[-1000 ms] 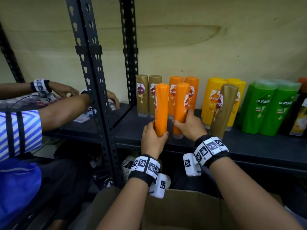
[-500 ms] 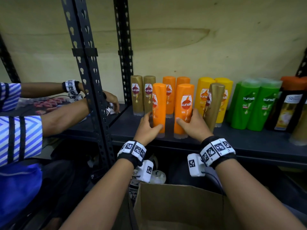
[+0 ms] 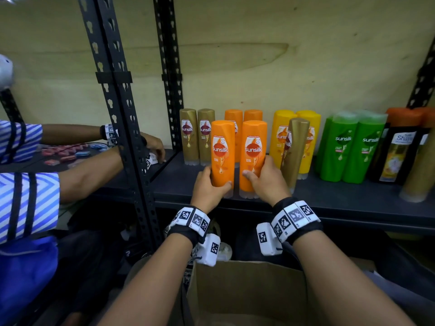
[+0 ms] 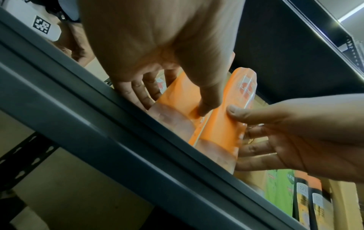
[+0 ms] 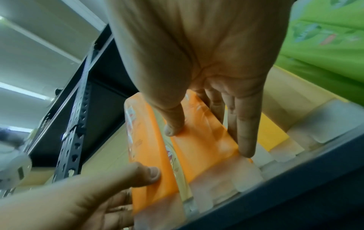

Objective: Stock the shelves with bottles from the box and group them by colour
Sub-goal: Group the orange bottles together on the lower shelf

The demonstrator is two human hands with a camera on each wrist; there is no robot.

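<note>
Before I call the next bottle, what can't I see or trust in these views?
- Box contents: head view, cut off by the bottom edge and covered by both forearms.
- Back orange bottles: head view, only caps show behind the two held bottles.
- Brown bottle at far right: cropped by the frame edge.
- Green bottles: right wrist view, labels blurred.

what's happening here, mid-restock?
Yes. A person is stocking the dark shelf from the cardboard box below. The left hand grips one orange bottle, the right hand grips another orange bottle; both stand upright near the shelf's front edge, before two more orange ones. Gold, yellow and green groups flank them. A stray gold bottle stands before the yellow ones.
</note>
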